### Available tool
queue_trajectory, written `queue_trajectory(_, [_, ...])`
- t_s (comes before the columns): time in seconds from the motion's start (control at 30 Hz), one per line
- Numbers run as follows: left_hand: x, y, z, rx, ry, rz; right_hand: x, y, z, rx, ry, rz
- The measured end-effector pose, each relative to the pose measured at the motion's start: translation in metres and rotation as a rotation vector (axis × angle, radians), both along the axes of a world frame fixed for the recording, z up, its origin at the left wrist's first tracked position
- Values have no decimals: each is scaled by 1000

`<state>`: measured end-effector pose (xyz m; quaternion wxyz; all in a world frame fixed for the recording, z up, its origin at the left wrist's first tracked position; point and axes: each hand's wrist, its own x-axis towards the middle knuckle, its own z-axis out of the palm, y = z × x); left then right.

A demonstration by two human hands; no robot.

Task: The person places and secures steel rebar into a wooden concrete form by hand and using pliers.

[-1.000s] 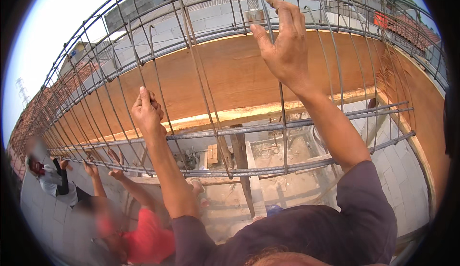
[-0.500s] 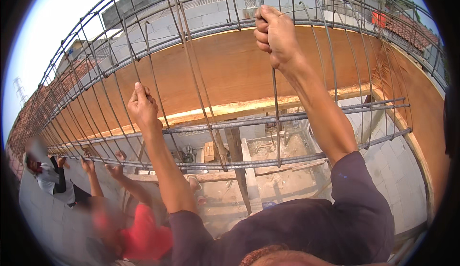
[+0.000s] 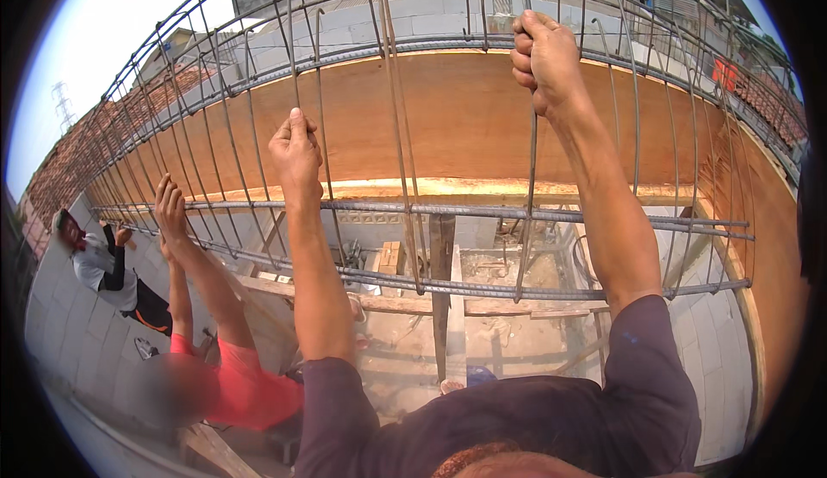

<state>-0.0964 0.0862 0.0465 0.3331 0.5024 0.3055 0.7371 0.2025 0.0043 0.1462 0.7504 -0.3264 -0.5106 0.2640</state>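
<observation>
In the head view, the right hand (image 3: pixel 548 58) is closed fully round an upright rod (image 3: pixel 531 159) of the rebar cage (image 3: pixel 482 212); the left hand (image 3: pixel 297 158) is curled tightly on another; the cage is before the plywood panel (image 3: pixel 469 121). Uneven pulling or a slipping grip could tilt it.

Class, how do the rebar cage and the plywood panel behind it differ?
The rebar cage is an open lattice of dark bars; the plywood panel is a solid orange-brown sheet. The person's left hand and right hand hold bars of the cage; neither holds the panel. Both things stretch across much of the view.
</observation>
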Motion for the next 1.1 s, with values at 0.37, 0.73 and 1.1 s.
queue_trajectory(0.37, [92,-44,-26,-53,7,-537,-2,3,5,-36,86,19])
queue_trajectory(0.73, [107,-54,-17,-28,-116,-470,66,-42,-21,523,-809,-1136])
queue_trajectory(1.1, [104,-59,-9,-30,-111,-463,134,-52,-50,42,-339,-642])
